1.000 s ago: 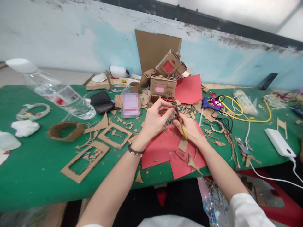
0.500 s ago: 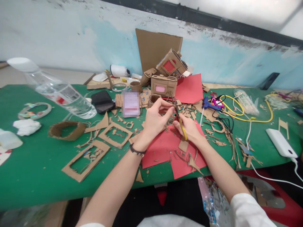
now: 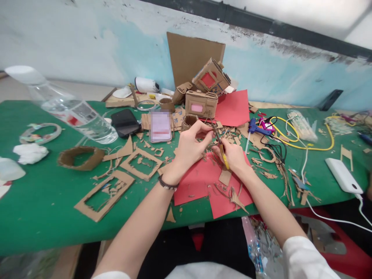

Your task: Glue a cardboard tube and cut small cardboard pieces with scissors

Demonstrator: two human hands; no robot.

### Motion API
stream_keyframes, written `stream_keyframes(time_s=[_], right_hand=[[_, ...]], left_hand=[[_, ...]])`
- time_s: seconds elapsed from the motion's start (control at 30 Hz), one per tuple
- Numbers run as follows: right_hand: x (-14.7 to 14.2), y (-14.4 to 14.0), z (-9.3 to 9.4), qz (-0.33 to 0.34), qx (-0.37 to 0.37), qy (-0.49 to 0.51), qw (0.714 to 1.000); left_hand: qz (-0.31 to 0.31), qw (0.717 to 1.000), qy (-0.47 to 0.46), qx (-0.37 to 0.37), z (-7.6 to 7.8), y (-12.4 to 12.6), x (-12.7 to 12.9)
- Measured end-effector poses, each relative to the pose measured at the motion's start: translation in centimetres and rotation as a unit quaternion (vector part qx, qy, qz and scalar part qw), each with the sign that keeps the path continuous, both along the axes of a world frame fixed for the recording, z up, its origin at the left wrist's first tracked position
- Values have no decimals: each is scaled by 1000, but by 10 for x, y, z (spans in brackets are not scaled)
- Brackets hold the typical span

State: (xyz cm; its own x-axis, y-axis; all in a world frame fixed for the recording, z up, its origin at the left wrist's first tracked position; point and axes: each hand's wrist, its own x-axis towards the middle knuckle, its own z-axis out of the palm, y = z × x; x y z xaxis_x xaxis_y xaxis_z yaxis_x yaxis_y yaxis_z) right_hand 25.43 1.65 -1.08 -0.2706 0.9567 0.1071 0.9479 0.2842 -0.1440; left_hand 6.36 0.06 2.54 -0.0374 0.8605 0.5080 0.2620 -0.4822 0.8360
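My right hand [image 3: 234, 158] is closed around yellow-handled scissors [image 3: 222, 153] whose blades point up and to the left. My left hand [image 3: 190, 149] pinches a small cardboard piece [image 3: 209, 136] right at the blade tips. Both hands hover over red paper sheets [image 3: 200, 182] littered with cardboard scraps, on the green table [image 3: 43, 201]. A dark bracelet [image 3: 167, 185] circles my left wrist.
Cardboard frames [image 3: 101, 195] and a cardboard ring [image 3: 80, 158] lie to the left. A plastic bottle [image 3: 66, 108], black phone [image 3: 125, 123], cardboard models [image 3: 202, 104], blue glue gun [image 3: 255, 128], yellow cable [image 3: 305, 145] and white power bank [image 3: 343, 175] also sit on the table.
The hands keep the same hold on scissors and cardboard piece, shifting only slightly. The camera view tilted a little.
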Motion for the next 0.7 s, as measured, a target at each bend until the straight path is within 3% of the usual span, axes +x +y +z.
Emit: stream_keyframes(time_s=[0.17,0.37,0.57,0.7], right_hand=[[1,2,-1,-9,7,4,1000],[1,1,-1,-21,-4,22,1000],[5,0,5,11,-3,59,998],[7,1,6,14,4,31,999]], left_hand=[[-24,998,-52,-31,-1,4,-1],[-87,973,-167,-133,-9,12,6],[-106,981,-116,-114,-3,11,0],[-113,987,-62,-101,1,10,-9]])
